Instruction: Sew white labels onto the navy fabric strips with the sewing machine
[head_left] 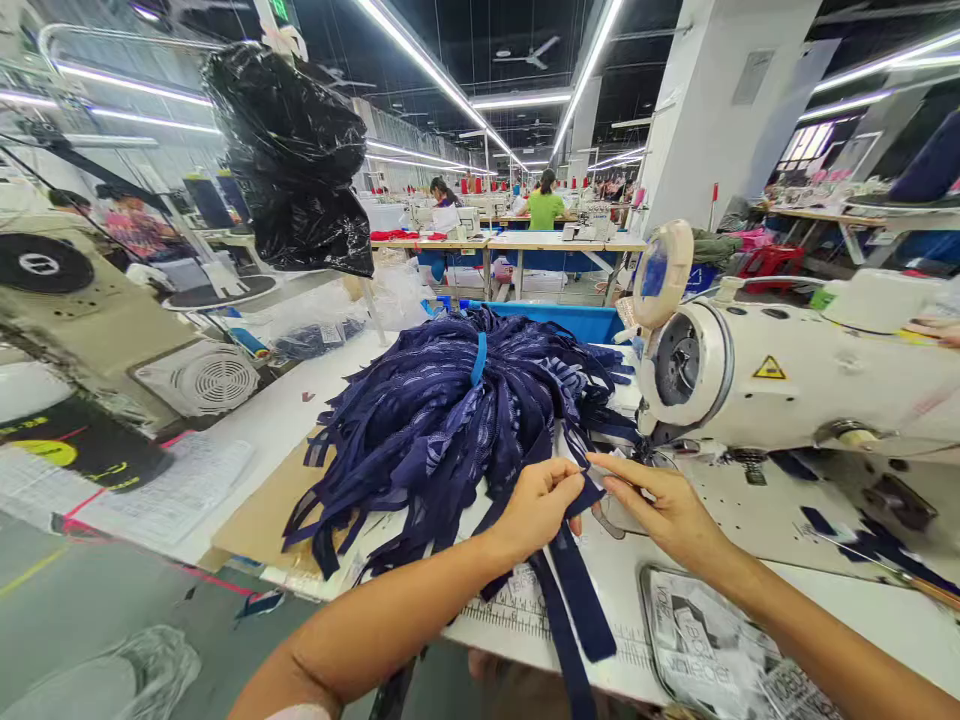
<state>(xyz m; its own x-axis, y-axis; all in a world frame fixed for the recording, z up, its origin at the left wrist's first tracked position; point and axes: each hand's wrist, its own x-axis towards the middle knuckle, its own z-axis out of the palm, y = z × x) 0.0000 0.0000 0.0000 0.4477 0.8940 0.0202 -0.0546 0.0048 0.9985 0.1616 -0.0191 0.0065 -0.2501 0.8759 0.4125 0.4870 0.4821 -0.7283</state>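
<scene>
My left hand [541, 508] pinches a navy fabric strip [581, 595] whose ends hang over the table's front edge. Close beside it, my right hand [664, 505] has thumb and forefinger at a small white label [598, 468] by the strip; the fingertips partly cover it. Behind both hands lies a big heap of navy strips [442, 400], gathered by a blue tie [480, 358]. The sewing machine head [780, 370] stands just right of the hands. Below my right forearm, a clear-lidded or shallow tray [690, 630] contains several printed white labels.
A ruler scale [517, 615] runs along the table's front edge. Scissors [911, 578] and navy scraps lie at right. A black plastic bag [292, 160] hangs at upper left, above another machine [112, 330]. A blue bin [562, 320] stands behind the heap. People sit at farther tables.
</scene>
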